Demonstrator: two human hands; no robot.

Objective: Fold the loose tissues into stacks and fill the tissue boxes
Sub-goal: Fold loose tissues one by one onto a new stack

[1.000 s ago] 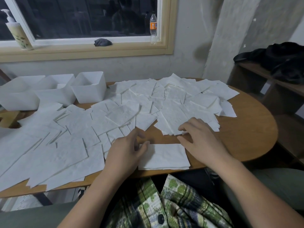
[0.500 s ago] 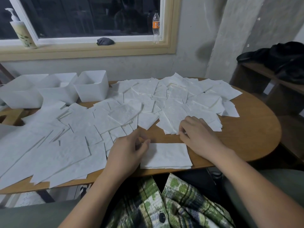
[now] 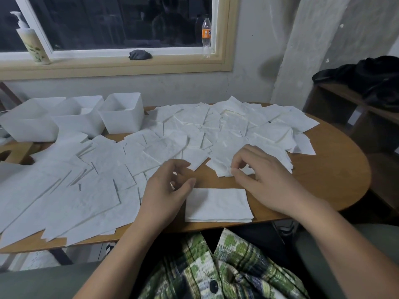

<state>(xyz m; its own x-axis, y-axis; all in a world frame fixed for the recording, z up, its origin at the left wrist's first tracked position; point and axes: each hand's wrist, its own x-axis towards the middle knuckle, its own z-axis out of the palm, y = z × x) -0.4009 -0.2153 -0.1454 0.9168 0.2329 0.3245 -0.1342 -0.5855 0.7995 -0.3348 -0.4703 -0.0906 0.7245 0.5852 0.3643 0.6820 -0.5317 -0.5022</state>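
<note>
Several loose white tissues lie spread over most of the wooden table. A small folded stack of tissues sits at the near edge between my hands. My right hand pinches the near corner of a loose tissue just beyond the stack. My left hand hovers at the stack's left edge with fingers loosely curled, holding nothing. Three white tissue boxes stand in a row at the far left of the table.
A window sill behind holds a pump bottle, a dark cloth and a soda bottle. At the right, a wooden shelf carries dark clothing. Bare wood shows at the table's right end.
My right hand curled from lying flat on the tissues to pinching one's corner. My left hand lifted slightly off the folded stack's left edge.
</note>
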